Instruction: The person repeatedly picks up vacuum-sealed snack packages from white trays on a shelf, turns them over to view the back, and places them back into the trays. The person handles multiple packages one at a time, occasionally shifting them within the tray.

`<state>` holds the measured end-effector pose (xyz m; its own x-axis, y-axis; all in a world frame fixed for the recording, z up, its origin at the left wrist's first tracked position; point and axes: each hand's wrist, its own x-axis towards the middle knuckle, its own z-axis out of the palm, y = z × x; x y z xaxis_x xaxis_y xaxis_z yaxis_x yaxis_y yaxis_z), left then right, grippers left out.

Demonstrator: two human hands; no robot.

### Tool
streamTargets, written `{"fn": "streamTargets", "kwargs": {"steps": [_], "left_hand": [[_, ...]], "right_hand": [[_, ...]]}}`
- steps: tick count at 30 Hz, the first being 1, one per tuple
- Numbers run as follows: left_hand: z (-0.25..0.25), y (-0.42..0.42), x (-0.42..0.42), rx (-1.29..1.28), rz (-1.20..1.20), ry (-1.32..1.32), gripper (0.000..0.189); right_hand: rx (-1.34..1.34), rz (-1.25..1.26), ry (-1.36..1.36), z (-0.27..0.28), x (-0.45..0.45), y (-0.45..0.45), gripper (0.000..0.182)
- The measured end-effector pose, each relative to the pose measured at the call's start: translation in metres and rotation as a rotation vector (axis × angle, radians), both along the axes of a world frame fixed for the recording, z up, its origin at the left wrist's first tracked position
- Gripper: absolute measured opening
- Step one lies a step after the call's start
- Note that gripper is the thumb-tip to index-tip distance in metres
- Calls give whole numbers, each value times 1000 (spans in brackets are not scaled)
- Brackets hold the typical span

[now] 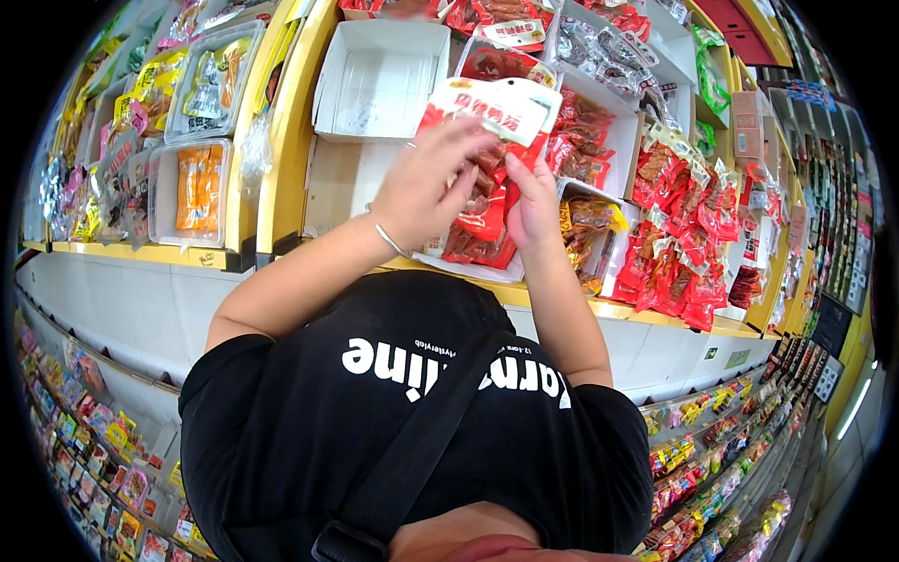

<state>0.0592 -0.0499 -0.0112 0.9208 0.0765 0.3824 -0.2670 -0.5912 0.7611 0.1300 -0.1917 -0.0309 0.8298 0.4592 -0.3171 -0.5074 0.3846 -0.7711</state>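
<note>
My right hand grips the right edge of a red and white snack packet, thumb on its front. The packet has a pale header with a hang hole and red writing, and brown food shows on its front. My left hand is over the packet's left side, fingers apart and blurred; whether it touches the packet is unclear. Beneath both hands, more red packets lie in a white box at the shelf's front edge. My left hand and the packet hide part of that box.
A white box with a clear plastic tub inside stands at the back left. To the right are a heap of red packets and a tub of yellow packets. A yellow shelf divider rises at left.
</note>
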Motion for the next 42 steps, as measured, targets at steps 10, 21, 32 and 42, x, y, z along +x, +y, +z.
{"fn": "streamTargets", "kwargs": {"steps": [10, 21, 32, 42], "left_hand": [[-27, 7, 11, -1360, -22, 340, 28], [-37, 6, 19, -1577, -99, 497, 37], [-49, 33, 19, -1293, 62, 417, 23], [-25, 1, 14, -339, -643, 495, 31]], "right_hand": [[-486, -42, -487, 7, 15, -11, 26], [-717, 320, -1330, 20, -13, 18, 26], [-1764, 371, -887, -16, 28, -116, 32], [-1334, 447, -840, 3, 20, -113, 22]]}}
